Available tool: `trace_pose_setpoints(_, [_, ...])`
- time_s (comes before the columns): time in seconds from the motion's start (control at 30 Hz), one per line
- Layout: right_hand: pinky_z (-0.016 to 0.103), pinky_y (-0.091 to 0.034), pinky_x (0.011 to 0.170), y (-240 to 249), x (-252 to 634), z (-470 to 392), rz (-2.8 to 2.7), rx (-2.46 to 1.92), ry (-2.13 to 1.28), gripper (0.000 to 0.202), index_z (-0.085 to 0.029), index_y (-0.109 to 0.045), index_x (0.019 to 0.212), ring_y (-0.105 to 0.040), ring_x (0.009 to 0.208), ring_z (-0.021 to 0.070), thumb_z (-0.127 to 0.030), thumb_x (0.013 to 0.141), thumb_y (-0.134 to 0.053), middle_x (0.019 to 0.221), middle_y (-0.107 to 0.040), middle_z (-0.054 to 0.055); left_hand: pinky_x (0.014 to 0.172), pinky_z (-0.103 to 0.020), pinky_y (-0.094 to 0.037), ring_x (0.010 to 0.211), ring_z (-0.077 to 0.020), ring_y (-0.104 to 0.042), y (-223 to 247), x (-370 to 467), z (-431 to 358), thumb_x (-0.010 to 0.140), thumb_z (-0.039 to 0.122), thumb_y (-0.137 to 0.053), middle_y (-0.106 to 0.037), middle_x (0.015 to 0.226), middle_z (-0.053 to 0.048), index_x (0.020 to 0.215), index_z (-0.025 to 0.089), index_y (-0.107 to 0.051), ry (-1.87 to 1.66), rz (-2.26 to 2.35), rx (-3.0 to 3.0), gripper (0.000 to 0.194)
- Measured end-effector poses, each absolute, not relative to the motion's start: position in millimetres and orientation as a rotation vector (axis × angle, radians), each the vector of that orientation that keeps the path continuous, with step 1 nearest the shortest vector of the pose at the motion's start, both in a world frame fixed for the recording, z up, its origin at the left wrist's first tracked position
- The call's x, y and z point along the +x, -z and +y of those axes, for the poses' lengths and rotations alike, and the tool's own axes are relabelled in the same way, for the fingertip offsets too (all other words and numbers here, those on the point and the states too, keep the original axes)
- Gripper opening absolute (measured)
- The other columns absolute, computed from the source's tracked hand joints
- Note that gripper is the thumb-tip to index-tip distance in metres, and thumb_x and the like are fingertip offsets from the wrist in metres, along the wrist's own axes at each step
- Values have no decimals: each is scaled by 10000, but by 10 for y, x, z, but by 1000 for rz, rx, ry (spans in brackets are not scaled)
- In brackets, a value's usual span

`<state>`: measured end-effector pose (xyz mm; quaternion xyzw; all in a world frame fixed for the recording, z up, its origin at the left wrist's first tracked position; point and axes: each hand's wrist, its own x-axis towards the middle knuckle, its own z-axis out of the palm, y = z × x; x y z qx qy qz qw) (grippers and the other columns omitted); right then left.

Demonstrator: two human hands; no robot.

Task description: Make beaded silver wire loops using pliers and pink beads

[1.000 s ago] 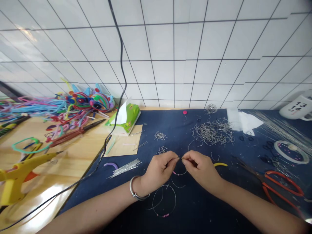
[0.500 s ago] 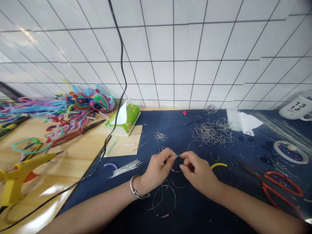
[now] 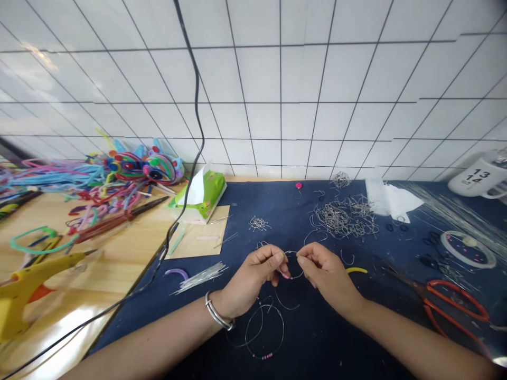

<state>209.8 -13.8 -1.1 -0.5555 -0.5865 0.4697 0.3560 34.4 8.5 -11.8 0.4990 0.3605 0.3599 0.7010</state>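
A small loop of thin wire with pink beads [image 3: 285, 275] hangs between my two hands over the dark blue cloth. My left hand [image 3: 266, 266], with a silver bangle on its wrist, pinches the loop's left side. Opposite it, my right hand [image 3: 317, 262] pinches the wire near the top right of the loop. The fingertips are a short gap apart, with wire spanning them. Below my hands lies a larger wire ring [image 3: 283, 328] with several pink beads at its bottom, and other curved wire beside it.
Tangled wire pieces [image 3: 340, 217] lie behind my right hand, red-handled scissors [image 3: 455, 301] to the right. Straight wires [image 3: 203, 277] and a green tissue pack [image 3: 209, 198] are to the left, beyond them a yellow glue gun [image 3: 34, 287]. A black cable [image 3: 197, 105] hangs in front.
My fingertips have moved slightly apart. The beads now hang close to my left fingers, and more of the loop shows between my hands. The view has shifted slightly.
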Motion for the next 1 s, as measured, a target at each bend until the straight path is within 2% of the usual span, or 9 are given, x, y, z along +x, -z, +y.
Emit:
trace_pose_setpoints(0.17, [221,-382,536,28,2105,-105,-1652,-1445,-1176,146,-204,-509,856,-450,538,87,-310,864,-409,622,-483,-38,516,-198,-352,613,-108,-555,115,326,66,872,297,-469,-594,663,-25,807,140,-525,-794,803,1045,179])
trace_pose_setpoints(0.27, [260,-425,613,-12,2232,-129,-1881,-1525,-956,169,-212,-513,944,-523,664,124,-331,851,-438,748,-556,-2,519,-204,-352,594,-104,-539,99,309,63,868,299,-475,-597,641,-22,791,136,-530,-840,859,1148,188])
trace_pose_setpoints(0.33, [325,-433,720,-24,2412,-203,-2080,-1598,-620,250,-210,-520,1017,-533,822,174,-370,831,-470,920,-568,47,522,-209,-359,600,-109,-538,91,301,64,867,311,-473,-600,646,-23,778,138,-529,-850,891,1206,203])
trace_pose_setpoints(0.4, [422,-382,847,0,2648,-327,-2295,-1602,-307,426,-206,-506,1116,-463,1015,260,-463,777,-527,1089,-529,94,524,-212,-364,606,-112,-539,91,295,68,866,322,-471,-602,653,-23,771,141,-528,-851,919,1250,212])
trace_pose_setpoints(0.47, [508,-349,858,63,2890,-475,-2442,-1661,-93,602,-225,-465,1205,-386,1101,340,-558,712,-555,1200,-478,115,524,-212,-368,607,-112,-538,100,293,71,866,328,-465,-600,655,-19,774,144,-527,-851,940,1281,215])
trace_pose_setpoints(0.53, [529,-350,845,143,3077,-611,-2537,-1688,11,663,-231,-421,1260,-355,1126,363,-590,713,-525,1260,-434,124,525,-211,-370,600,-109,-531,116,294,67,869,331,-457,-594,648,-13,776,147,-525,-848,948,1310,218])
trace_pose_setpoints(0.7, [464,-395,801,228,3137,-722,-2591,-1725,88,550,-204,-399,1282,-444,1004,300,-458,798,-467,1143,-491,133,524,-210,-373,561,-97,-503,142,305,23,872,338,-447,-550,599,12,764,149,-522,-842,987,1419,231])
trace_pose_setpoints(0.9, [404,-423,713,186,2903,-636,-2548,-1808,157,268,-132,-574,954,-476,824,251,-196,706,-495,876,-523,113,594,-225,-396,575,-90,-491,84,291,-14,877,301,-438,-517,605,21,743,148,-531,-852,1020,1603,224])
trace_pose_setpoints(1.0, [406,-426,697,229,2879,-631,-2534,-1799,231,261,-113,-564,961,-474,796,249,-174,724,-474,835,-515,111,598,-230,-395,577,-93,-490,52,280,-26,874,284,-437,-513,607,22,724,150,-522,-863,1036,1664,219])
